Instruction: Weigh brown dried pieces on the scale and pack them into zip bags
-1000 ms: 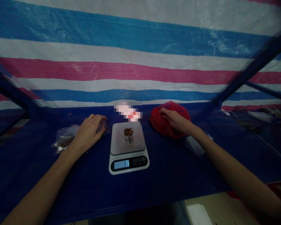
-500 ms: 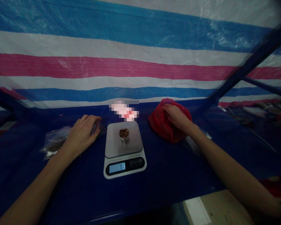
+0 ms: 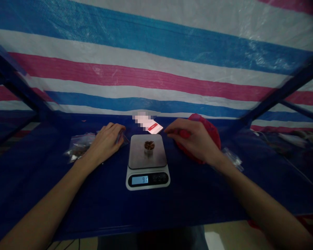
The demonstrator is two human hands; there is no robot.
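A white digital scale (image 3: 148, 178) stands in the middle, its display (image 3: 140, 180) reading about 9.1. On its metal plate sits a small cup (image 3: 149, 152) filled with brown pieces like seeds or nuts. Left of the scale, my left hand (image 3: 108, 140) rests on the table with its fingers curled around a clear plastic bag (image 3: 122, 138). To the right, my right hand (image 3: 189, 137) is raised in front of a red bag (image 3: 212, 130), thumb and fingertips pinched together near the scale's far right corner. Anything between those fingertips is too small to make out.
Behind the scale lies a phone (image 3: 155, 128) with a lit screen, partly blurred out. A zip bag of brown bits (image 3: 79, 147) is at the left, another clear bag (image 3: 233, 158) at the right. Blue frame bars and a striped sheet (image 3: 146, 80) bound the blue table (image 3: 146, 211).
My right hand has come out of the red bag and moved left toward the scale, fingertips pinched. My left hand stays on the clear bag. The view has shifted slightly.
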